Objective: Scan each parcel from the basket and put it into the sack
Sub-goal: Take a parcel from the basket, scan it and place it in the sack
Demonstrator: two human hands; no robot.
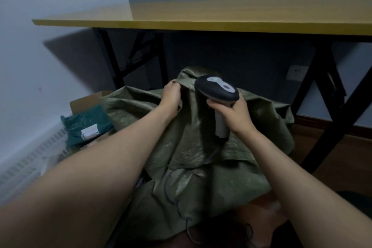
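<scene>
— Sack against the rest: what takes up most room?
— The table, with a yellow top on black folding legs, spans the far side from left to right. Next comes the sack, green woven stuff, lying crumpled on the floor in the middle, just near of the table.
— And at the left?
— A white slatted basket runs along the near left by the wall. Just far of it stands a cardboard box with a flap up, partly hidden behind the sack's left edge. A teal parcel with a white label lies between the flap and the basket slats; whether it sits in the basket or the box cannot be told.
— What is the person holding?
— The right hand has its fingers wrapped round the pale handle of the scanner, held upright over the sack's far middle with the dark head on top. Its cable trails from the foot of the handle across the sack toward the near edge.
— The other hand?
— The left hand is just left of the scanner, fingers curled over a raised fold at the sack's far edge, gripping it.
— Anything smaller?
— A white wall socket at the far right, beneath the table.
</scene>
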